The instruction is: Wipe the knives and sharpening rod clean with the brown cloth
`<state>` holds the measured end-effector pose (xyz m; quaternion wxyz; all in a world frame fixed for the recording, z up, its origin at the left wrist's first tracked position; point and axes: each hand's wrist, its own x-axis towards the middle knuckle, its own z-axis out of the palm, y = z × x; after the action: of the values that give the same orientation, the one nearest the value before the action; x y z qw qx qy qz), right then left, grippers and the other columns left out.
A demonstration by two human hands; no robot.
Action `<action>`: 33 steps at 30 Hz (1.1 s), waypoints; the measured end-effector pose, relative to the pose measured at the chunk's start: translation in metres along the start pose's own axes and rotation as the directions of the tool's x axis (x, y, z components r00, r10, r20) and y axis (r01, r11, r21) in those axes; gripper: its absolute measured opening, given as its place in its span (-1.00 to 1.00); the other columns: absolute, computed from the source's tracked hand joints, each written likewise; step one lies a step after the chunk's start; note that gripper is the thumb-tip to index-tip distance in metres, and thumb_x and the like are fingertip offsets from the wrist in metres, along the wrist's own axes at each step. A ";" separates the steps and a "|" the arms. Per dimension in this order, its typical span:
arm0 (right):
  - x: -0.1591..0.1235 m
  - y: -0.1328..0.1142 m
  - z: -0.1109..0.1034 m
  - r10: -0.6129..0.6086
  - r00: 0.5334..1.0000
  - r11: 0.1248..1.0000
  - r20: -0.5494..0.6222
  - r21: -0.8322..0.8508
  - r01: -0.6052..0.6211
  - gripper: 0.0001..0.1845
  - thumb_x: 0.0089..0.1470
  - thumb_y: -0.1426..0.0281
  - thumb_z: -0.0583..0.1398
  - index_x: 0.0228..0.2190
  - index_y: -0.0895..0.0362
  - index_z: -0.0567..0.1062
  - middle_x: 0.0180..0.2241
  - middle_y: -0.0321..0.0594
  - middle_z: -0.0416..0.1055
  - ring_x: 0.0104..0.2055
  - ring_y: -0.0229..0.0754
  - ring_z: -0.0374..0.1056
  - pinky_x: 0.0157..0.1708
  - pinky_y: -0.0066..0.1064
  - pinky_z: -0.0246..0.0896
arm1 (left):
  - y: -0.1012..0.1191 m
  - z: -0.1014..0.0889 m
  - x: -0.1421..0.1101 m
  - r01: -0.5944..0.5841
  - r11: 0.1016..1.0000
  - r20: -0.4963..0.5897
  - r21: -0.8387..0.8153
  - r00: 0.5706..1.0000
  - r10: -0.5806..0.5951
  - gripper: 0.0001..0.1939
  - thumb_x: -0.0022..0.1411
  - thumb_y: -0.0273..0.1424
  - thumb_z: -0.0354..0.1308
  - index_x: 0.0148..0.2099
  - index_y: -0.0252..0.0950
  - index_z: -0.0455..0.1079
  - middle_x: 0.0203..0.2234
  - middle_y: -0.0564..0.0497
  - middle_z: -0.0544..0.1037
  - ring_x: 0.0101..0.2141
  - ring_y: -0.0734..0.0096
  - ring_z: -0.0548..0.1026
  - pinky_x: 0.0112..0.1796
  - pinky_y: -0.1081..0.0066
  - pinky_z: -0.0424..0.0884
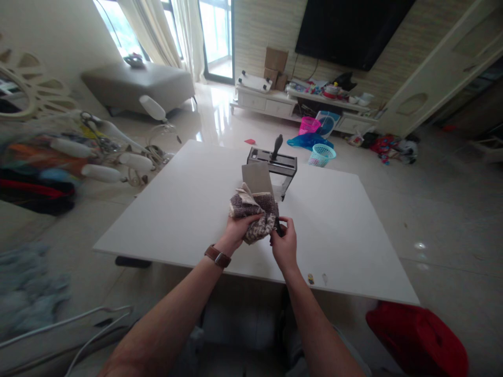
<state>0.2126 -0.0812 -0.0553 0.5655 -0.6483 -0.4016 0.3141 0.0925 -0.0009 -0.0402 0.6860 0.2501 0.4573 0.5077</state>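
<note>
My left hand [237, 231] is closed around a fluffy brown and beige cloth [253, 212], held over the white table [188, 204]. A broad flat metal blade [257, 179] sticks up out of the cloth. My right hand [284, 243] pinches a dark handle end at the cloth's right side, which appears to belong to that blade. Just behind the blade, a black metal knife rack [275, 163] stands on the table with one black-handled knife [276, 146] upright in it.
A red bag [416, 335] lies on the floor at the near right. A drying rack with clutter [78, 152] stands left of the table. Coloured plastic baskets [320, 152] sit on the floor behind, before a white TV cabinet [275, 102].
</note>
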 end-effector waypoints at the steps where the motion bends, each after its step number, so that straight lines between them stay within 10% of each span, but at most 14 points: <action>1: 0.000 -0.001 0.000 0.019 1.000 1.000 -0.002 0.007 -0.019 -0.65 0.07 0.23 0.27 -0.12 0.04 0.37 -0.50 -0.42 0.42 -0.55 -0.25 0.27 -0.50 -0.45 0.17 | 0.003 -0.002 0.002 -0.006 1.000 -0.009 -0.009 1.000 0.006 -0.40 -0.35 -0.50 0.60 -0.14 -0.40 0.58 -0.18 -0.20 0.69 -0.18 0.07 0.67 -0.09 0.12 0.63; 9: -0.001 0.000 -0.005 0.053 0.997 0.995 -0.049 -0.080 -0.056 -0.67 0.07 0.23 0.28 -0.14 0.02 0.37 -0.48 -0.40 0.42 -0.53 -0.23 0.28 -0.50 -0.44 0.16 | 0.024 -0.022 0.027 -0.079 0.989 -0.144 -0.128 0.988 0.061 -0.60 -0.14 -0.55 0.50 -0.16 -0.37 0.60 -0.18 -0.13 0.70 -0.24 0.24 0.67 -0.10 0.23 0.64; 18: -0.004 -0.002 0.005 0.009 1.000 0.995 0.005 -0.101 -0.009 -0.69 0.10 0.21 0.24 -0.13 0.02 0.38 -0.46 -0.39 0.44 -0.51 -0.22 0.31 -0.49 -0.44 0.19 | 0.013 -0.005 0.012 0.073 0.988 0.065 -0.139 0.996 -0.065 -0.60 -0.15 -0.49 0.54 -0.18 -0.41 0.60 -0.22 -0.17 0.71 -0.26 0.21 0.67 -0.13 0.25 0.65; 33: -0.007 -0.009 -0.010 0.020 0.999 0.975 0.034 -0.221 -0.012 -0.73 0.02 0.29 0.27 -0.19 0.03 0.46 -0.47 -0.37 0.47 -0.48 -0.19 0.31 -0.45 -0.41 0.13 | 0.034 -0.025 0.032 -0.158 0.960 -0.226 -0.232 0.968 0.105 -0.69 -0.08 -0.62 0.44 -0.22 -0.36 0.59 -0.24 -0.07 0.71 -0.26 0.29 0.67 -0.15 0.31 0.65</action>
<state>0.2162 -0.0917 -0.0454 0.4802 -0.7044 -0.4387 0.2840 0.0567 0.0375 -0.0358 0.6237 0.1370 0.4427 0.6294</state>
